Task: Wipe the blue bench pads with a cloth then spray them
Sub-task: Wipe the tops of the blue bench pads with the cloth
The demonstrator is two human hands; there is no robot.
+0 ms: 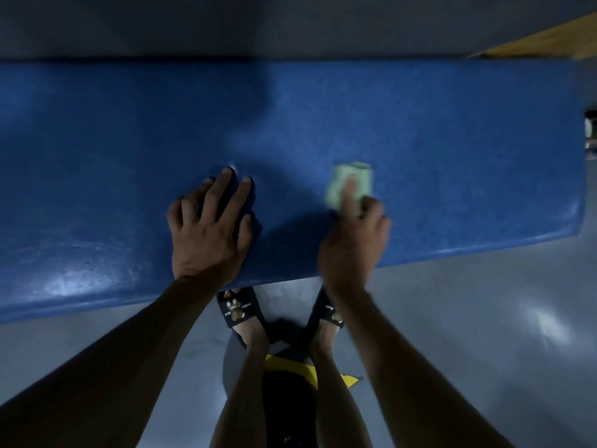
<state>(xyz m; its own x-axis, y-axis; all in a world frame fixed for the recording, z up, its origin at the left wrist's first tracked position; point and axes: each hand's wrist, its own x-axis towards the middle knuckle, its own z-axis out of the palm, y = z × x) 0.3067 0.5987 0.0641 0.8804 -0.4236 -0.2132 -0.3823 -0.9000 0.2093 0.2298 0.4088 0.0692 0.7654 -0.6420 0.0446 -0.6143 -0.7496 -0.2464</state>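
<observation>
A long blue bench pad [436,130] runs across the view from the left edge almost to the right edge. My left hand [210,227] lies flat on the pad near its front edge, fingers spread, holding nothing. My right hand [353,240] presses a small pale green cloth [350,189] onto the pad to the right of the left hand; the hand and cloth are blurred. No spray bottle shows clearly.
The grey glossy floor [484,318] lies in front of the bench, where my feet in dark sandals [237,310] stand under the pad's front edge. A wooden surface [549,40] sits at the top right. A small unclear object [591,134] is at the right edge.
</observation>
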